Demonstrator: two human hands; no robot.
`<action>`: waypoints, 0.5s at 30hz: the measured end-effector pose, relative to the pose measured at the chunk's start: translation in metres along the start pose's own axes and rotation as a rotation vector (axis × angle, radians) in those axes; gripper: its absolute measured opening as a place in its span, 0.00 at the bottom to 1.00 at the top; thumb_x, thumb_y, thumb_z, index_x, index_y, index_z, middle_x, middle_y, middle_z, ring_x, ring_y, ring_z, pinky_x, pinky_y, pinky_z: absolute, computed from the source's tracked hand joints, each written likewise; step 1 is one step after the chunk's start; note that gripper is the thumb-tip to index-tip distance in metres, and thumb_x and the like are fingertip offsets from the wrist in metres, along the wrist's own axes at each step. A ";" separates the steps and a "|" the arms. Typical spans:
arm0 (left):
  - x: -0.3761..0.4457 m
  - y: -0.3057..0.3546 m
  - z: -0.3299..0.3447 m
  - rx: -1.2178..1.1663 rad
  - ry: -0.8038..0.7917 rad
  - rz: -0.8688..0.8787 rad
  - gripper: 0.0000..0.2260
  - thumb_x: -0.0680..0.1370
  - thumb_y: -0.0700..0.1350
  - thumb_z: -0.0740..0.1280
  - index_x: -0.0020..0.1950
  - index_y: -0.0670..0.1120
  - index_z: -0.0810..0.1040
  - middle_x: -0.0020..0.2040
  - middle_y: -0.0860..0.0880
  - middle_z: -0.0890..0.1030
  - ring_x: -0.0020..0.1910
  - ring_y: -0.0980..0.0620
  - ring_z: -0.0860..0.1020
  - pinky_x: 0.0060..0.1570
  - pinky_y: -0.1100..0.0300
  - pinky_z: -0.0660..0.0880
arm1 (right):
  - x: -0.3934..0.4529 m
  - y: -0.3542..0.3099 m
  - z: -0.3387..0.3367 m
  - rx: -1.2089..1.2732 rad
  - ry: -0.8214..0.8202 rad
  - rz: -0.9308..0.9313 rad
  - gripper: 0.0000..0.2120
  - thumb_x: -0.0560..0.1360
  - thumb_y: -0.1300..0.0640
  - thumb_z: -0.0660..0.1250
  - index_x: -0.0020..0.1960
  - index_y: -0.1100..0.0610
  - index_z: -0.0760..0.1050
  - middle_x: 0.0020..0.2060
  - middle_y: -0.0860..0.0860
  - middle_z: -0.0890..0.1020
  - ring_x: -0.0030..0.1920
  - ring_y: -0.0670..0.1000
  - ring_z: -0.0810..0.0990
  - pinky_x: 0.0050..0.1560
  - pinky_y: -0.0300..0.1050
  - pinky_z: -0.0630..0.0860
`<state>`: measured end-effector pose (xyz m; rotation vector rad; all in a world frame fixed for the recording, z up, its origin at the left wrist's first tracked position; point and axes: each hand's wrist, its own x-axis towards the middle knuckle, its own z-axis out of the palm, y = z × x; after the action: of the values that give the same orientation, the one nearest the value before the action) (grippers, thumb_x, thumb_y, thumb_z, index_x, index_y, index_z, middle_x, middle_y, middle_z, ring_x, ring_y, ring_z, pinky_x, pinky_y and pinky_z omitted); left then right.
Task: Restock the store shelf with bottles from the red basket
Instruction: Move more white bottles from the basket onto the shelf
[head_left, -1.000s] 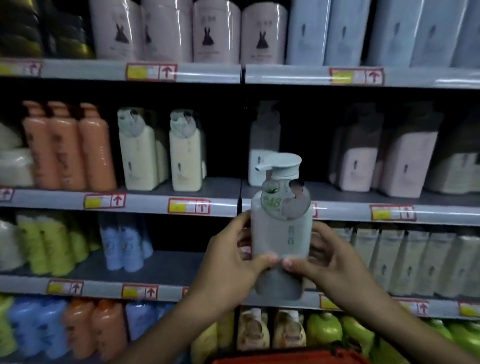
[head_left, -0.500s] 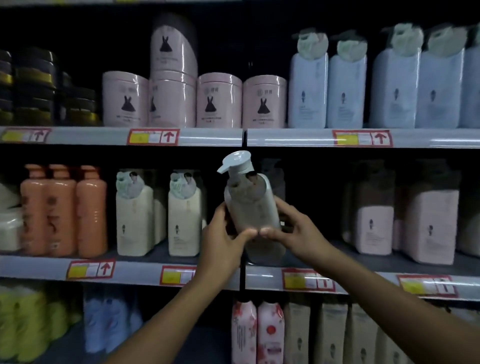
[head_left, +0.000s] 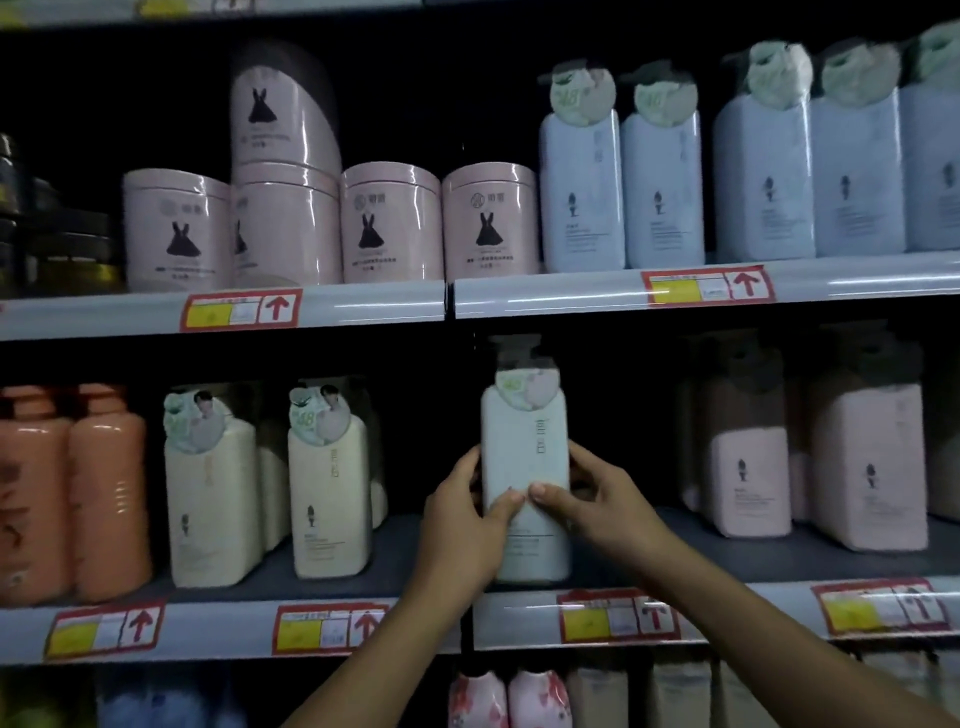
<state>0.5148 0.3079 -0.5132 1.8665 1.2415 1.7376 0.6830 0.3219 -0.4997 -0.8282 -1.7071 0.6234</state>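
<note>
Head view, close, facing shelf (head_left: 597, 571) straight on, hands' height

Your middle shelf (head_left: 332, 571) is carrying orange bottles (head_left: 104, 493) far left, cream bottles (head_left: 327, 499) beside them, a pale green bottle (head_left: 524, 447) centrally, and pink bottles (head_left: 867, 467) right.

Both arms reach up and forward. Left hand (head_left: 464, 525) and right hand (head_left: 597, 499) clasp the pump bottle (head_left: 524, 467) from either side, thumbs meeting across its front.
</note>
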 end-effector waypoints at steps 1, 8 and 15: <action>0.000 0.000 0.001 0.004 -0.010 0.003 0.25 0.77 0.45 0.72 0.71 0.58 0.70 0.55 0.66 0.77 0.49 0.72 0.77 0.39 0.80 0.71 | -0.001 0.003 -0.002 -0.029 0.008 0.001 0.27 0.75 0.56 0.75 0.72 0.49 0.72 0.57 0.46 0.84 0.56 0.46 0.83 0.58 0.51 0.82; -0.024 -0.012 0.004 0.046 -0.052 -0.074 0.38 0.75 0.45 0.74 0.76 0.66 0.59 0.62 0.57 0.81 0.59 0.58 0.80 0.57 0.57 0.81 | -0.013 0.024 0.012 -0.030 0.162 0.029 0.25 0.71 0.55 0.78 0.63 0.40 0.76 0.47 0.45 0.86 0.45 0.40 0.86 0.44 0.38 0.83; -0.030 -0.009 0.014 0.101 0.024 -0.096 0.38 0.73 0.43 0.76 0.73 0.66 0.61 0.62 0.53 0.81 0.58 0.54 0.80 0.57 0.52 0.80 | -0.019 0.023 0.016 0.068 0.176 0.059 0.21 0.74 0.58 0.76 0.66 0.52 0.79 0.52 0.43 0.86 0.52 0.41 0.85 0.53 0.40 0.83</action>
<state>0.5272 0.2957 -0.5424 1.8134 1.4286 1.6807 0.6759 0.3219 -0.5328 -0.8620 -1.4994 0.6257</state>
